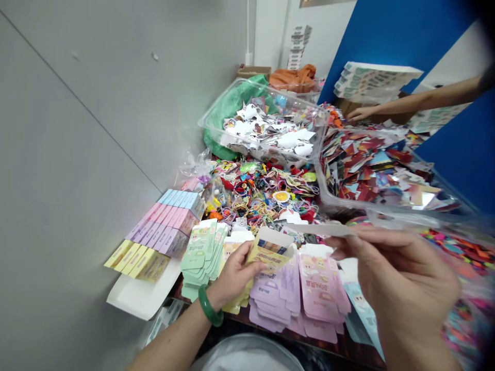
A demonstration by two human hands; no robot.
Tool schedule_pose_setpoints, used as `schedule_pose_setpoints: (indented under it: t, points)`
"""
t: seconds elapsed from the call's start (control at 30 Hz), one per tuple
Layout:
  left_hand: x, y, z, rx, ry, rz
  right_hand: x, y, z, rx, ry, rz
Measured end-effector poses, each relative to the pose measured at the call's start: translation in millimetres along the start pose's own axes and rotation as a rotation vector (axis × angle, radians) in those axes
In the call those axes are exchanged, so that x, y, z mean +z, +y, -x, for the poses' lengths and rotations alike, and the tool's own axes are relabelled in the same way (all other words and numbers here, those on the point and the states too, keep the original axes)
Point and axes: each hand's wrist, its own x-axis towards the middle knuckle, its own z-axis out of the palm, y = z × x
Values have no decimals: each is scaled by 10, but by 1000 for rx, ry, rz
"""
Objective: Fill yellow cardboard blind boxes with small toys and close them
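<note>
My left hand [234, 275], with a green bangle [209, 308] on its wrist, is closed on a small yellow paper box [270, 250] whose top flap stands open. My right hand [402, 288] is raised close to the camera, fingers pinched on a thin flat card [320, 229] that points toward the box's opening. Beneath both hands lie stacks of flat unfolded boxes: green [203, 252], purple [276, 299] and pink [320, 291].
A row of folded boxes [158, 234] in blue, pink, purple and yellow stands by the grey wall. Behind is a heap of small colourful trinkets [263, 193]. Clear plastic bins hold white stickers [266, 131] and red cards [371, 172]. Another person's arm [410, 103] reaches in at the back right.
</note>
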Motion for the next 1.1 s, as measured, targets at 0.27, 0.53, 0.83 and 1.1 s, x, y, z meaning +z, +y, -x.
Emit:
schedule_pose_setpoints:
  t: [0.27, 0.53, 0.83, 1.1]
  points:
    - [44, -3, 13, -9, -7, -40, 10, 83, 150, -42, -225, 207]
    - [69, 44, -10, 3, -66, -106, 71, 159, 26, -222, -470, 461]
    - [-8, 76, 4, -98, 63, 212, -205, 447, -274, -206, -302, 623]
    - [-69, 106, 26, -109, 118, 177, 83, 1148, -369, 167, -795, 1014]
